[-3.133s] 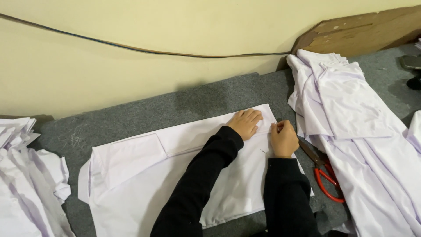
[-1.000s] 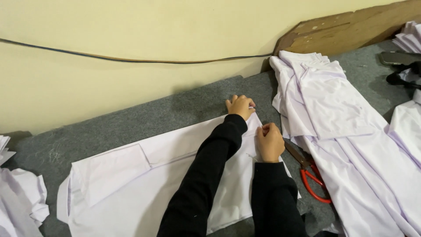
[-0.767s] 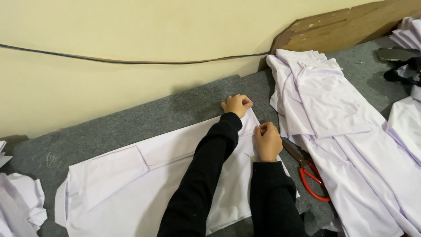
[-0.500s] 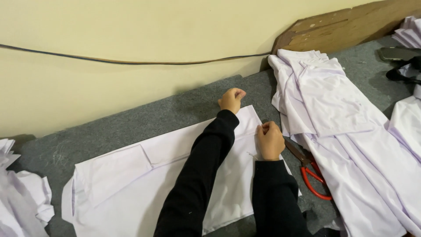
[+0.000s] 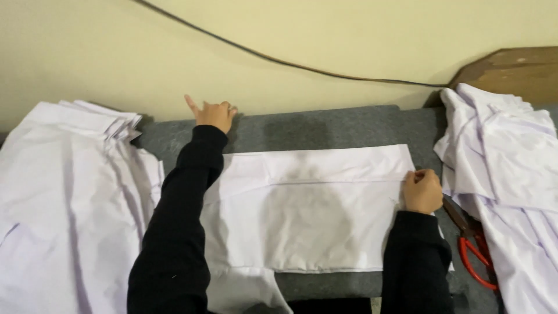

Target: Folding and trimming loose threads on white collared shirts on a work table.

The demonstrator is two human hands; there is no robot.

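white cloth piece (image 5: 308,215) lies flat on the grey mat (image 5: 325,125), mid-smoothing by the look of it. right hand (image 5: 422,191) pinches its right edge closed; red scissors (image 5: 474,250) just beside. left hand (image 5: 214,114), far edge, fingers loosely curled, holding nothing. cloth's lower left corner hidden by sleeve.
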